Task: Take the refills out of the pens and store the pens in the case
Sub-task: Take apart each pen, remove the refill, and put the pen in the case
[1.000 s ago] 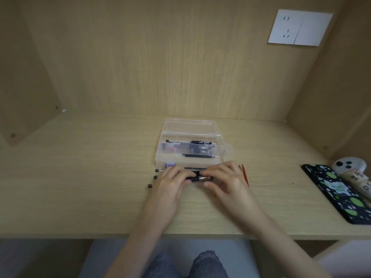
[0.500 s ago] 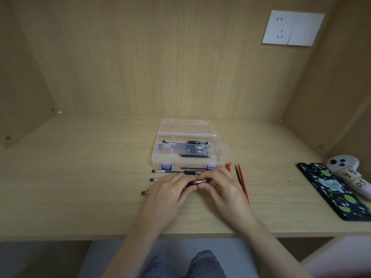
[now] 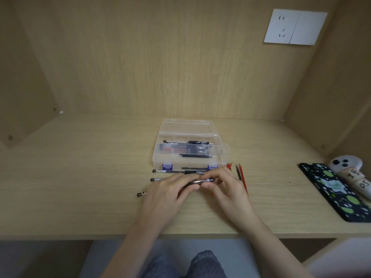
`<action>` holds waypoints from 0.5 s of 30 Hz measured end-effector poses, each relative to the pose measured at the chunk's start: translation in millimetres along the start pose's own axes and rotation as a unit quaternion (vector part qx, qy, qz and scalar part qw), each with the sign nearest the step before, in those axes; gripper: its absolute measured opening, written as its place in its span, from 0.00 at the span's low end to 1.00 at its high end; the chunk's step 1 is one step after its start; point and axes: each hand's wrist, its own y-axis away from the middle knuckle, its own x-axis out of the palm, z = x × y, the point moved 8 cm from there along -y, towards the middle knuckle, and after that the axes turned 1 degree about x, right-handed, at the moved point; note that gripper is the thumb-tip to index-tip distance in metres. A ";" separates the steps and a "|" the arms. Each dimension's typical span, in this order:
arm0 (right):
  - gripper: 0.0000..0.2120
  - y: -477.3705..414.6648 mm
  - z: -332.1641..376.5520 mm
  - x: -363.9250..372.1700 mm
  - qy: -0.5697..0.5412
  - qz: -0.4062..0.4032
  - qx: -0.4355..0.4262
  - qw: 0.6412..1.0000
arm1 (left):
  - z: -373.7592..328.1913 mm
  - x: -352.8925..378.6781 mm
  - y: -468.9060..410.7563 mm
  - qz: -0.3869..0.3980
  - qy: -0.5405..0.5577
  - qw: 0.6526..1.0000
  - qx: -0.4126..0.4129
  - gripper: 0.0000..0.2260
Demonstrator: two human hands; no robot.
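Both hands hold one black pen [image 3: 200,181] just above the desk, in front of the clear plastic case [image 3: 158,157]. My left hand [image 3: 166,195] grips its barrel end and my right hand [image 3: 224,189] pinches its metal tip end. The case stands open, with pens and thin refills [image 3: 196,156] inside. Another pen [image 3: 176,171] lies along the case's front, and a second one [image 3: 155,179] lies below it, partly hidden by my left hand. A third pen end [image 3: 140,194] sticks out left of my left hand.
Red and dark refills [image 3: 242,177] lie on the wooden desk [image 3: 80,177] right of my right hand. A black phone with green spots [image 3: 337,189] and a white controller [image 3: 349,167] sit at the far right. The desk's front edge runs below my wrists.
The view has shifted slightly. My hands have stayed on the same pen, with my fingers working at its tip end.
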 end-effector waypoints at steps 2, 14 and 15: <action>0.04 -1.5 -4.6 -4.1 -0.008 -0.022 0.015 1.000 | 5.4 -2.9 0.6 -0.005 0.015 0.999 -0.045 0.20; 0.10 -1.2 -7.9 10.1 0.232 -0.008 -0.035 0.972 | 11.5 3.6 2.4 -0.030 0.059 0.997 -0.041 0.06; 0.10 -1.9 -7.0 7.8 0.224 -0.016 -0.032 0.974 | 10.6 3.1 2.4 -0.031 0.054 0.997 -0.035 0.07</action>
